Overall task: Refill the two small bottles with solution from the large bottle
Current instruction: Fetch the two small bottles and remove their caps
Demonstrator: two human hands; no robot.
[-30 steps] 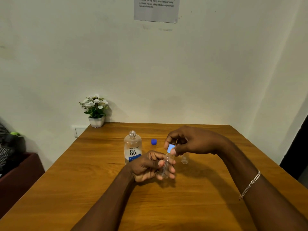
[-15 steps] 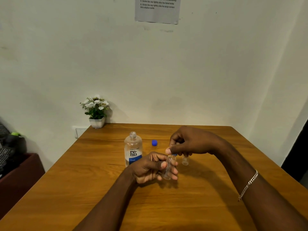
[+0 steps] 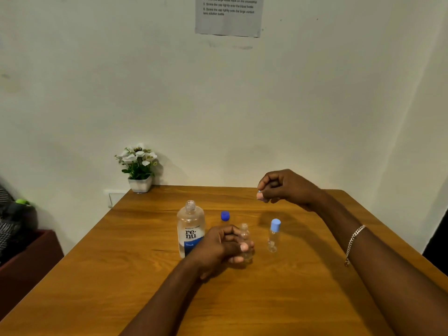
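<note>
The large clear bottle [image 3: 190,229] with a blue label stands uncapped on the wooden table [image 3: 121,275]. Its dark blue cap [image 3: 225,216] lies just behind it to the right. My left hand [image 3: 221,247] grips a small clear bottle [image 3: 244,234] upright on the table, its neck bare. A second small bottle [image 3: 274,236] with a pale blue cap stands just to its right. My right hand [image 3: 286,187] hovers above and behind that bottle, its fingertips pinching a small pale blue cap [image 3: 259,191] that the fingers mostly hide.
A white pot of white flowers [image 3: 140,175] sits at the table's far left corner by the wall. A printed sheet [image 3: 229,15] hangs on the wall. A dark red cabinet [image 3: 29,260] with clothing on it stands left of the table.
My right hand has lifted up and to the right, away from the small bottle in my left hand, taking its cap along. The second, capped bottle is now uncovered.
</note>
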